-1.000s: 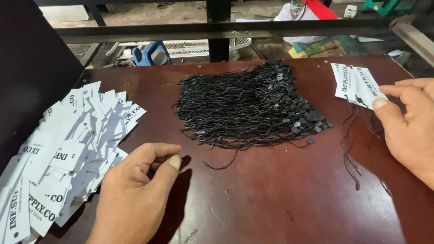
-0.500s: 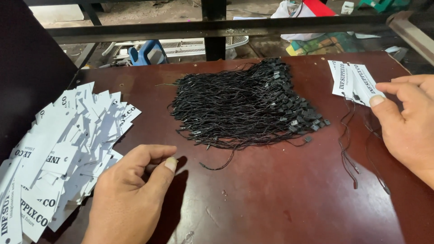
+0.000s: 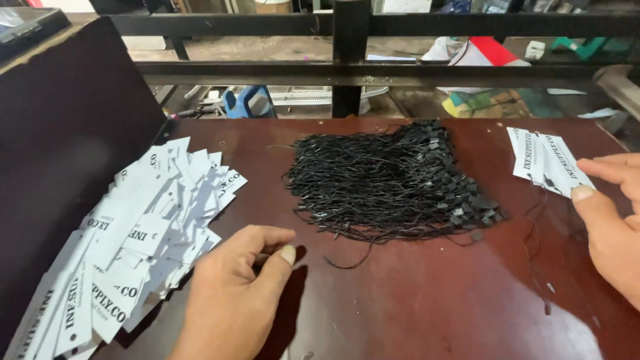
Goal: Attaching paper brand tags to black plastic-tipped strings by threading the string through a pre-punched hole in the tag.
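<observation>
A heap of thin black strings with small black clasps (image 3: pixel 390 183) lies in the middle of the dark red table (image 3: pixel 413 300). My left hand (image 3: pixel 233 297) rests on the table near its front, fingers curled, thumb out, holding nothing that I can see; it sits beside a spread of white printed paper tags (image 3: pixel 133 240). My right hand (image 3: pixel 610 223) is at the right edge, thumb and fingers touching a small stack of white tags (image 3: pixel 547 160) with black strings trailing down from it.
A dark upright board (image 3: pixel 60 133) stands at the left behind the white tags. A black metal railing (image 3: pixel 347 60) runs along the far side of the table, with clutter on the floor beyond it.
The view has shifted slightly; both hands stay almost where they were. My right thumb still rests on the small tag stack.
</observation>
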